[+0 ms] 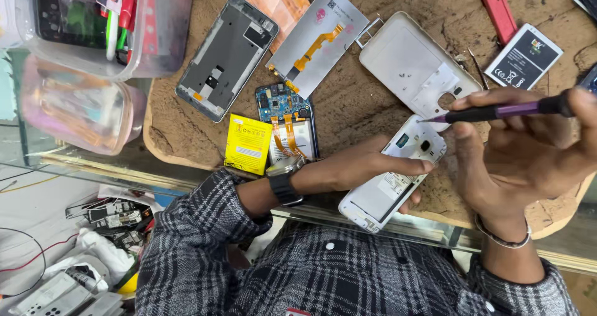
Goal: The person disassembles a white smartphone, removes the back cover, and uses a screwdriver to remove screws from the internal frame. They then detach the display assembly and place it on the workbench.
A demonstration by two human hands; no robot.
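A worn brown worktop (373,98) carries scattered phone parts; the left hand (364,165) presses fingers and thumb around a white phone body (392,176) at the worktop's six o'clock edge; the right hand (528,148) pinches a purple-handled screwdriver (497,111), tip at the phone's top; at twelve o'clock lies a white back cover (413,64); at nine o'clock a yellow battery (248,143) beside a blue circuit board (281,101); at two o'clock a grey battery (523,56).

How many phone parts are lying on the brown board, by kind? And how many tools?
White phone shells: 2 – one held, one lying loose
Grey frames: 1
Screen panels: 1
Circuit boards: 1
Batteries: 2 – yellow, black-and-white
Screwdrivers: 1
Total: 8
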